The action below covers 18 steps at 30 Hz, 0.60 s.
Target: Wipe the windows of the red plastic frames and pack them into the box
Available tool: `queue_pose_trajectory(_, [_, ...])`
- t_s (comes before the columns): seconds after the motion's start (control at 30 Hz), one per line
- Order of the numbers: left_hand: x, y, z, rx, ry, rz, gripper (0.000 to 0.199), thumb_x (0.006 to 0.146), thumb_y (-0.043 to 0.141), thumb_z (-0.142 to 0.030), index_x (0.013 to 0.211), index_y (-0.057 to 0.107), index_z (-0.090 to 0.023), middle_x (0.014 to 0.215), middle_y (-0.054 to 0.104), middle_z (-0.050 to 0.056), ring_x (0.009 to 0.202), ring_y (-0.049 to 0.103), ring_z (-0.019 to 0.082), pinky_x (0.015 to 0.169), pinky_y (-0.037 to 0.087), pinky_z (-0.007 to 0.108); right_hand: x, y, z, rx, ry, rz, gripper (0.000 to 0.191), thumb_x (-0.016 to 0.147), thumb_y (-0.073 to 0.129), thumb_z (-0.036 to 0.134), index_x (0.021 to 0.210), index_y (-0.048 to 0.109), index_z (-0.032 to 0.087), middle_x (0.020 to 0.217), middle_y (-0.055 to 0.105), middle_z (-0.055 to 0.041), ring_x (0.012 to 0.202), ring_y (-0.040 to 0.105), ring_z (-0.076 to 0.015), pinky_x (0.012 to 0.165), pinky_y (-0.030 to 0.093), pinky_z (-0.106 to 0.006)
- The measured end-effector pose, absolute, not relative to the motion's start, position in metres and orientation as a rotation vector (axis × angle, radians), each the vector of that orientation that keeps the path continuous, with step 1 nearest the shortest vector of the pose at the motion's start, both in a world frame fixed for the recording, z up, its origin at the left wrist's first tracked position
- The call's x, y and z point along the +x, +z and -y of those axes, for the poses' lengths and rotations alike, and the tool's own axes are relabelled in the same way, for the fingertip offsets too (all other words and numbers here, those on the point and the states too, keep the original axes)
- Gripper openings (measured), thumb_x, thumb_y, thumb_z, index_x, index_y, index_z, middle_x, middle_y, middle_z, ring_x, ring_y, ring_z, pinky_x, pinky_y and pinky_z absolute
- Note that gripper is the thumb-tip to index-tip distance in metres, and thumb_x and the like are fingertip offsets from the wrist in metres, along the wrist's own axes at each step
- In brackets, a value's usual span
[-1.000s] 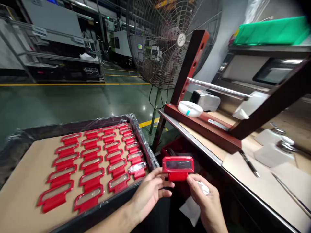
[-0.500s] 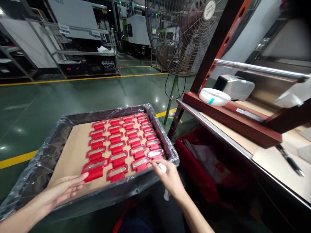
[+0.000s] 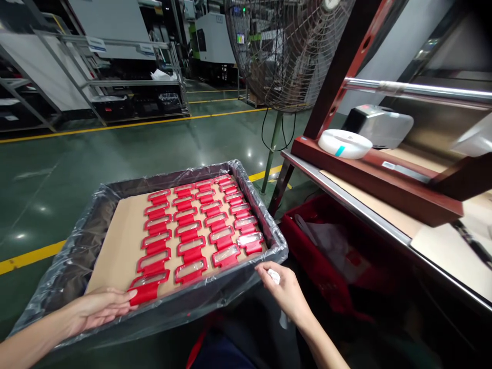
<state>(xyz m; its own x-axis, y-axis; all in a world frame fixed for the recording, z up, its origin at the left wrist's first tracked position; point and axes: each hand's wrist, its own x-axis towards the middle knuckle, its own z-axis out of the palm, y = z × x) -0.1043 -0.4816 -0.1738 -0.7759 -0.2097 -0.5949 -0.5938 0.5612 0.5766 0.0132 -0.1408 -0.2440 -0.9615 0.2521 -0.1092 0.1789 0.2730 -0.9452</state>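
Note:
My left hand pinches the near edge of a red plastic frame between thumb and fingers. This frame, with its long window, lies at the near end of the leftmost column on a cardboard sheet. Similar red frames lie in columns beside it, inside a box lined with clear plastic. Just outside the box's near right corner is my right hand, its fingers curled around a crumpled white cloth. Part of that cloth hangs below the hand.
A workbench on the right carries a dark red stand, a white tape roll and a pen. Under it sits a red crate. A large fan stands behind the box, and metal racks stand farther back.
My left hand has brought the red frame down to the near end of the left column. My right hand has drawn back from the frames, past the box's near edge, still with the cloth.

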Motion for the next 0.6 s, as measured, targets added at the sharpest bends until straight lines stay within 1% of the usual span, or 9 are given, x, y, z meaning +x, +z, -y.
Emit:
queue_pose_trajectory(0.07, [-0.107, -0.179, 0.487, -0.688, 1.135, -2.168, 0.057, 0.028, 0.083, -0.060, 0.056, 0.066, -0.013, 0.061, 0.075, 0.011, 0.067, 0.070, 0.023, 0.065, 0.055, 0.028, 0.014, -0.246, 0.140, -0.422, 1.813, 2.459, 0.037, 0.084, 0.052, 0.048, 0.084, 0.068, 0.015, 0.062, 0.056, -0.0014, 0.056, 0.048, -0.0127, 0.054, 0.037, -0.022])
queue_pose_trajectory(0.13, [-0.109, -0.183, 0.492, -0.709, 1.154, -2.079, 0.053, 0.035, 0.083, -0.058, 0.060, 0.068, -0.014, 0.064, 0.076, 0.008, 0.068, 0.069, 0.019, 0.065, 0.053, 0.023, 0.016, -0.247, 0.138, -0.433, 1.812, 2.463, 0.038, 0.084, 0.051, 0.049, 0.084, 0.068, 0.015, 0.064, 0.057, -0.0019, 0.057, 0.048, -0.0131, 0.054, 0.037, -0.023])
queue_pose_trajectory(0.2, [-0.111, -0.184, 0.495, -0.711, 1.155, -2.032, 0.050, 0.043, 0.082, -0.056, 0.065, 0.069, -0.013, 0.070, 0.077, 0.009, 0.070, 0.068, 0.017, 0.065, 0.051, 0.021, 0.018, -0.248, 0.137, -0.451, 1.810, 2.470, 0.038, 0.084, 0.051, 0.049, 0.083, 0.068, 0.015, 0.065, 0.058, -0.0022, 0.058, 0.049, -0.0134, 0.055, 0.038, -0.023])
queue_pose_trajectory(0.27, [-0.112, -0.186, 0.495, -0.712, 1.131, -2.006, 0.049, 0.048, 0.080, -0.057, 0.065, 0.070, -0.012, 0.071, 0.077, 0.010, 0.067, 0.067, 0.016, 0.063, 0.050, 0.021, 0.020, -0.249, 0.136, -0.470, 1.807, 2.477, 0.038, 0.084, 0.051, 0.049, 0.083, 0.068, 0.015, 0.066, 0.058, -0.0026, 0.059, 0.050, -0.0138, 0.056, 0.038, -0.023])
queue_pose_trajectory(0.37, [-0.114, -0.189, 0.493, -0.708, 1.097, -2.009, 0.048, 0.047, 0.081, -0.057, 0.062, 0.069, -0.013, 0.067, 0.077, 0.009, 0.063, 0.065, 0.016, 0.058, 0.047, 0.021, 0.022, -0.251, 0.135, -0.488, 1.813, 2.487, 0.039, 0.084, 0.050, 0.049, 0.083, 0.068, 0.015, 0.065, 0.057, -0.0024, 0.058, 0.049, -0.0136, 0.056, 0.037, -0.023])
queue_pose_trajectory(0.5, [-0.113, -0.192, 0.492, -0.679, 1.099, -2.050, 0.051, 0.044, 0.079, -0.062, 0.060, 0.070, -0.015, 0.066, 0.077, 0.006, 0.061, 0.063, 0.014, 0.056, 0.044, 0.019, 0.024, -0.254, 0.137, -0.484, 1.823, 2.496, 0.040, 0.084, 0.050, 0.050, 0.083, 0.067, 0.014, 0.064, 0.056, -0.0021, 0.057, 0.047, -0.0132, 0.055, 0.036, -0.023])
queue_pose_trajectory(0.6, [-0.110, -0.191, 0.491, -0.655, 1.064, -2.120, 0.053, 0.038, 0.079, -0.063, 0.056, 0.070, -0.014, 0.065, 0.076, 0.007, 0.057, 0.063, 0.013, 0.053, 0.044, 0.018, 0.025, -0.257, 0.138, -0.475, 1.828, 2.502, 0.040, 0.084, 0.050, 0.050, 0.083, 0.067, 0.014, 0.064, 0.055, -0.0021, 0.057, 0.045, -0.0130, 0.055, 0.036, -0.024])
